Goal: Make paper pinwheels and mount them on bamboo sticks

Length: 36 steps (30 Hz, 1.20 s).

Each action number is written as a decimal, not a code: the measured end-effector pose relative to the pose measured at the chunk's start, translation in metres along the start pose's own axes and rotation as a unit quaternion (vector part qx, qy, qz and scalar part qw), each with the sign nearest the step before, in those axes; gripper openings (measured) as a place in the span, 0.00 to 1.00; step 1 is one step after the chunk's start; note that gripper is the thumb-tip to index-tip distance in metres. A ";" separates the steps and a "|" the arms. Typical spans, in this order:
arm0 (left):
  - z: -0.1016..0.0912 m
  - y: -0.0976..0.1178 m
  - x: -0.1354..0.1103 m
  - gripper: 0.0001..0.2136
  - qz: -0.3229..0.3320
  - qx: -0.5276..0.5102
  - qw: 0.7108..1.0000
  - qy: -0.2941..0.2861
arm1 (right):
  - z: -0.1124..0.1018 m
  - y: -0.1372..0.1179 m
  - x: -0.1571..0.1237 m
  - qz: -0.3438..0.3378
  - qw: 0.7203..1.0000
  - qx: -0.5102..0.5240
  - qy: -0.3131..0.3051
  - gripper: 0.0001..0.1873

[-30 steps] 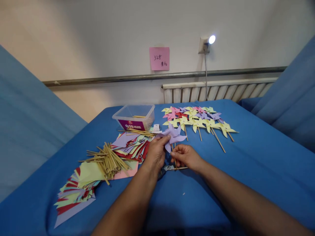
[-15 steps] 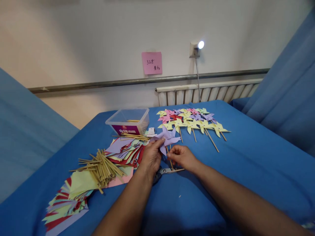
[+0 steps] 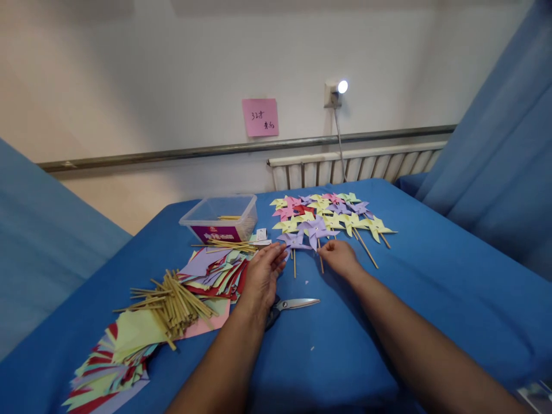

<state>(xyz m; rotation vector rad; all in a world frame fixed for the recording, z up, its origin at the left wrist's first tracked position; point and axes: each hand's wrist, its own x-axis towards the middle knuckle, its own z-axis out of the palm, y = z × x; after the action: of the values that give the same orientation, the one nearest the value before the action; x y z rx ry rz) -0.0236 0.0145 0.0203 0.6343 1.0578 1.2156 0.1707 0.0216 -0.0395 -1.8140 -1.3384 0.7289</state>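
My right hand (image 3: 341, 257) pinches the thin stick of a purple paper pinwheel (image 3: 315, 229), whose blades overlap the front row of finished pinwheels (image 3: 351, 222). Just left of it lies a second purple pinwheel (image 3: 293, 241) with its stick pointing toward me. My left hand (image 3: 264, 275) is beside that one, fingers stretched and apart, with nothing seen in it. Below the left hand are scissors (image 3: 298, 303), blades pointing right, their dark handles partly hidden by my wrist.
At left are a pile of coloured paper pieces (image 3: 211, 267), a heap of short wooden sticks (image 3: 179, 305) and a fan of more paper (image 3: 107, 368). A clear plastic box (image 3: 218, 234) stands behind them on the blue cloth (image 3: 414, 299). Blue curtains (image 3: 487, 126) hang at both sides.
The purple pinwheel has gone from both hands, over the scissors, to the front row, now held by my right hand alone. My left hand has let go and opened. The view shifted slightly.
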 end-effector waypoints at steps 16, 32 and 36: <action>0.005 -0.001 -0.009 0.10 -0.014 0.019 0.999 -0.036 | -0.008 -0.014 0.002 0.055 0.979 -0.196 -0.006 0.12; 0.002 -0.003 -0.008 0.10 -0.020 0.040 0.998 -0.050 | -0.007 -0.010 0.001 0.022 0.975 -0.221 -0.005 0.13; 0.002 -0.010 -0.005 0.10 -0.010 0.071 0.995 -0.065 | -0.009 -0.010 -0.002 0.007 0.974 -0.224 0.002 0.16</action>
<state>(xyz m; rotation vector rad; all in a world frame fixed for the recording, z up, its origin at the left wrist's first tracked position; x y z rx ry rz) -0.0176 0.0073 0.0143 0.8005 1.0438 1.0732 0.1723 0.0196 -0.0266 -2.1712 -1.5824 0.4483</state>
